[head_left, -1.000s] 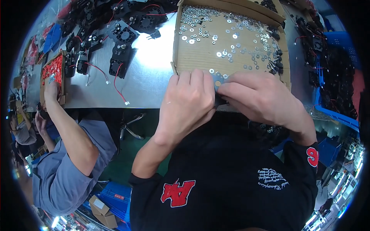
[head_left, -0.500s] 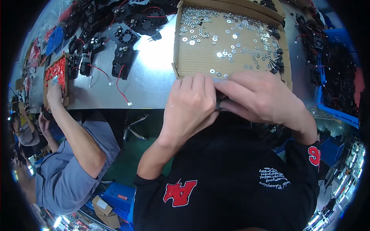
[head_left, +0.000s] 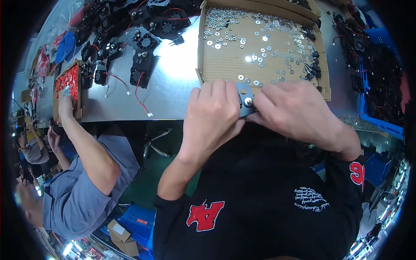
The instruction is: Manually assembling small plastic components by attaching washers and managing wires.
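Note:
My left hand (head_left: 215, 106) is closed around a dark flat plate (head_left: 245, 90) with a round hole in it. A shiny bolt or nut (head_left: 248, 102) stands out from the plate, right of my left fingers. Close beside it, my right hand (head_left: 289, 106) has its fingers curled together, their tips near the bolt and the thumb by the plate's lower corner. Whether those fingertips hold anything small is hidden. Just beyond both hands is a shallow cardboard tray (head_left: 225, 65) with many loose washers (head_left: 247, 80) and nuts (head_left: 218, 26) scattered over its bottom.
Black fan units (head_left: 145, 42) with red wires lie on the metal table (head_left: 173, 95) at the left. Black knob-like screws (head_left: 315, 69) sit along the tray's right side. A blue crate (head_left: 383, 123) stands far right. On the left, a co-worker's hand (head_left: 66, 106) reaches into a box of red parts (head_left: 71, 80).
My right hand has drawn slightly right, away from my left, uncovering the plate and its bolt. The whole view has shifted a little. The co-worker's hand stays at the box of red parts.

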### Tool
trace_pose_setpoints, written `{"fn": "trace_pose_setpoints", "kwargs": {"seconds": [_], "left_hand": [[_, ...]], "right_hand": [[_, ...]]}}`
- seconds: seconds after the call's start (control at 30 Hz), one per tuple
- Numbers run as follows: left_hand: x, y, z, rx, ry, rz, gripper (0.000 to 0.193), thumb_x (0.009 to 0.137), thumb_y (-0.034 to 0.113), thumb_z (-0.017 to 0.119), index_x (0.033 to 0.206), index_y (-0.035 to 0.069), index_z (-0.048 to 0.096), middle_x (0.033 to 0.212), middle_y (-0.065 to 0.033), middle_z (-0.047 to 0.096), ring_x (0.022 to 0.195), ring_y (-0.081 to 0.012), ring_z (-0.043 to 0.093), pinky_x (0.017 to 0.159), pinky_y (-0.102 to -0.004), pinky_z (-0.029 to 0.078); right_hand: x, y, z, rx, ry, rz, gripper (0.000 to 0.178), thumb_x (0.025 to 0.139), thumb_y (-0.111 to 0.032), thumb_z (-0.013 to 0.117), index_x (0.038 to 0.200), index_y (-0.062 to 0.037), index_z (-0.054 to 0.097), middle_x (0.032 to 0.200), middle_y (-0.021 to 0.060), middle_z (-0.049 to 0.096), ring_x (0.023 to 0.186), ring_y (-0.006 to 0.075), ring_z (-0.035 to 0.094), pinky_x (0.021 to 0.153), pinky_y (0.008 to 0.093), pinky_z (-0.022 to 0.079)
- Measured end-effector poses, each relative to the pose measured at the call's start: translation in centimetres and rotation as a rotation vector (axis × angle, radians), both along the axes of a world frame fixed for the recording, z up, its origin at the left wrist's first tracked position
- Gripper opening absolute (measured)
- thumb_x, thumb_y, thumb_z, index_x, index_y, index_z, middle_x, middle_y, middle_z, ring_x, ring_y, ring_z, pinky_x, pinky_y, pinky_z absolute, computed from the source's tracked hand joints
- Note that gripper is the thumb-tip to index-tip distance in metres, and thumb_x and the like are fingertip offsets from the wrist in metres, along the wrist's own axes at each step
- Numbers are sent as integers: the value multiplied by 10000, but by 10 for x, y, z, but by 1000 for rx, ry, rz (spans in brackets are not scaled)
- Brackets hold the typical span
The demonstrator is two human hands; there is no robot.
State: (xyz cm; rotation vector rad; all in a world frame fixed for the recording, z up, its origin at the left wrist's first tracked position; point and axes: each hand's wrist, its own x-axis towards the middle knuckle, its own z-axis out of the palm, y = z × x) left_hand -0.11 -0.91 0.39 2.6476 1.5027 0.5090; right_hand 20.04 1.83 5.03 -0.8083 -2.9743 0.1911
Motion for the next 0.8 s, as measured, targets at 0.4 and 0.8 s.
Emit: {"fn": "trace_pose_setpoints", "kwargs": {"seconds": [0.4,0.8], "left_hand": [[-9,-6,0,-11,-24,103,333,677,220,761,835,38,529,788,-100,530,710,-259,581,635,-360,453],[-11,-14,-2,-387,-775,214,431,724,180,799,1054,-34,622,817,-124,644,728,-206,647,649,-334,508]], "right_hand": [[-11,6,-4,108,185,-73,284,828,-240,727,976,-61,565,830,71,568,763,234,640,642,351,506],[8,1,6,8,308,-89,585,747,-395,820,1166,-49,601,900,105,594,794,290,628,670,371,515]]}}
